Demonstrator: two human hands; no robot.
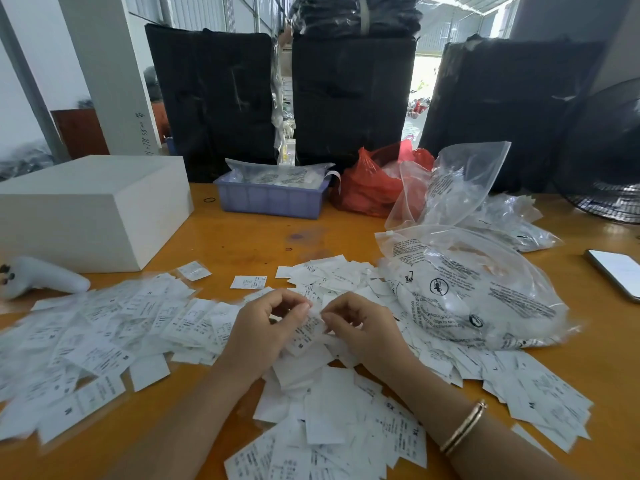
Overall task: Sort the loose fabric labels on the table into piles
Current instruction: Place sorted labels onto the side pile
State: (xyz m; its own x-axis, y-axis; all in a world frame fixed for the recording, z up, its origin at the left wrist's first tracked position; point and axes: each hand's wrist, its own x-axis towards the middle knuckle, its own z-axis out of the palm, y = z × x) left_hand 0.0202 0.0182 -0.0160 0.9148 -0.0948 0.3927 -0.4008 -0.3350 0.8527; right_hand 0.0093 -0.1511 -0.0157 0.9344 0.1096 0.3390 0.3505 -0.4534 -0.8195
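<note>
Both hands are working over the middle of the orange bench (242, 233), meeting above a mound of white fabric labels. The left hand (263, 329) is curling its fingers (299, 306) inward and pinching the upper edge of one label (306, 332), which is hanging printed-side up between the two hands; the right hand (360, 327) is pinching the same label from the other side, thumb and forefinger closed narrow on its top corner. A gold bangle (464, 427) is sitting on the right wrist. Loose labels are lying everywhere around the hands: a broad, overlapping spread (97, 337) is covering the bench to the left, a thicker heap (332, 420) is lying below and between the forearms, and more are trailing off to the right (540, 393). A single label (248, 282) is lying apart just beyond the hands. A clear printed plastic bag (478, 292) stuffed with white pieces is resting on the labels at the right, with more clear bags behind it. Farther back a lavender plastic tray (270, 199) is standing beside a red plastic bag (370, 185). A white box (86, 216) is sitting at the far left with a white controller (45, 277) just in front of it, and a phone (616, 271) is lying near the right edge.
</note>
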